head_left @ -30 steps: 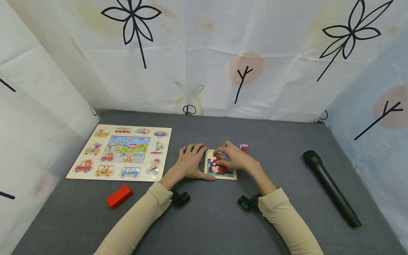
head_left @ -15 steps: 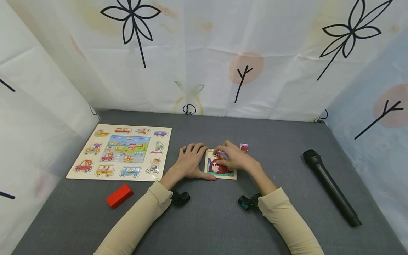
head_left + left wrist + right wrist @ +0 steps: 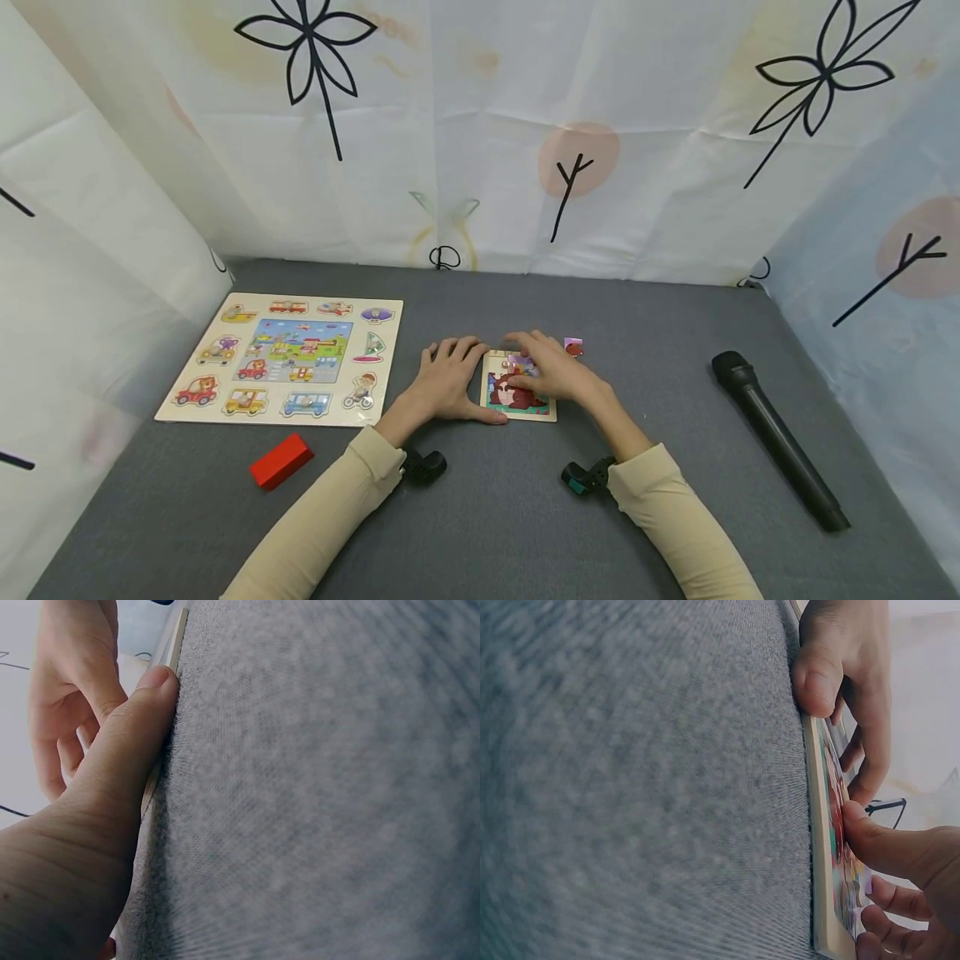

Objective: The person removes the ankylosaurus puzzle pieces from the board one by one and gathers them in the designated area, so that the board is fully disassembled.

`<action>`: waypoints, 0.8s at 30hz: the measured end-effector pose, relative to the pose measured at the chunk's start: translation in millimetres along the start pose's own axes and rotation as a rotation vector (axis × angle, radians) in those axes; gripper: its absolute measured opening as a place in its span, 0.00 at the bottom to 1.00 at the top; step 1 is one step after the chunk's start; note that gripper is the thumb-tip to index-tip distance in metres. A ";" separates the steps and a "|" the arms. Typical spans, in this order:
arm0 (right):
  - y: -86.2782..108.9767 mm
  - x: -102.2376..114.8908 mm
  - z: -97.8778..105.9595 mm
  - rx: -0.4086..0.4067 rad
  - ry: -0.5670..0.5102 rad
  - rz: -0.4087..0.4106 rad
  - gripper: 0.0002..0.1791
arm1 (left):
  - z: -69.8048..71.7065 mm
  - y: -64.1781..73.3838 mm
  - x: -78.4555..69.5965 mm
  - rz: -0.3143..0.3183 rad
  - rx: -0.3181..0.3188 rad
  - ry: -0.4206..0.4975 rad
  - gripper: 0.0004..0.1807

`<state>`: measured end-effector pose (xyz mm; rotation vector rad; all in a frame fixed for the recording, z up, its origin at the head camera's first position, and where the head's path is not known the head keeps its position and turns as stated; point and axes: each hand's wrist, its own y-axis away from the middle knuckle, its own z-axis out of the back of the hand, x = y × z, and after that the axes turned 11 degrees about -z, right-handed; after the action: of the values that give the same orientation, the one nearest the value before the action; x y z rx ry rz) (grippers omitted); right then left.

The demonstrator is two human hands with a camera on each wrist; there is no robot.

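A small wooden-framed jigsaw puzzle with a reddish-brown animal picture lies between both hands. My left hand spreads along its left side, the thumb resting at the lower left corner. Over the puzzle's upper right reaches my right hand. In the right wrist view, the right thumb touches the puzzle's face, and the fingers bend at its far side near a purple patch. Part of the picture is hidden under this hand. A loose purple and red puzzle piece lies just beyond the right hand.
A large wooden vehicle puzzle board lies at the left on the grey tabletop. In front of it is a red block. A black microphone lies at the right. White printed curtains stand behind and at both sides.
My right index finger has lifted and straightened away from the puzzle, showing more of its purple upper part. The left hand and the loose piece stay put.
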<state>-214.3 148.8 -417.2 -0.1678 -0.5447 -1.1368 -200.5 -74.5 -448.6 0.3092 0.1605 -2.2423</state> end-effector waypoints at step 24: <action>-1.9 -1.8 0.1 0.002 -0.042 -0.007 0.24 | -1.5 0.3 1.2 -0.003 -0.006 0.002 0.64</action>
<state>-216.5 149.6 -418.2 -0.1883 -0.5840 -1.1411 -200.7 -75.2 -450.4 0.3075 0.1688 -2.2438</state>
